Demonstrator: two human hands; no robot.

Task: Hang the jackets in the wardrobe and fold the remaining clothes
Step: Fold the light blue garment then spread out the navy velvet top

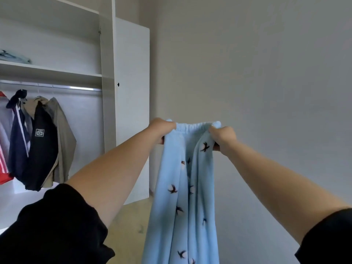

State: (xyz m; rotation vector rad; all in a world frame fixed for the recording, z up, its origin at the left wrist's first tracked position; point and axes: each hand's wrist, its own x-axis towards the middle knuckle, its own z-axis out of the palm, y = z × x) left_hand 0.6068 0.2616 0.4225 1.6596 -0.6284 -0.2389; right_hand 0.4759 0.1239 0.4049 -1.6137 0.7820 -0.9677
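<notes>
Holding up light blue pajama pants [182, 197] w/ dark bird print, center-bottom of frame, hanging straight down. Left hand [162, 130] and right hand [222, 136] both curled tight round the elastic waistband [192, 126], 1 at each end. Open white wardrobe [108, 77] at left: 4 or so jackets [42, 141] on the rail [57, 86], folded garment [15, 57] on shelf upper left.

Two hands up, left hand [161, 130] and right hand [223, 137]; one pair of light blue trousers [182, 197]; one wardrobe [106, 73]; jackets on the rail [38, 141] (four I can make out); one folded garment [15, 57] shelved.
</notes>
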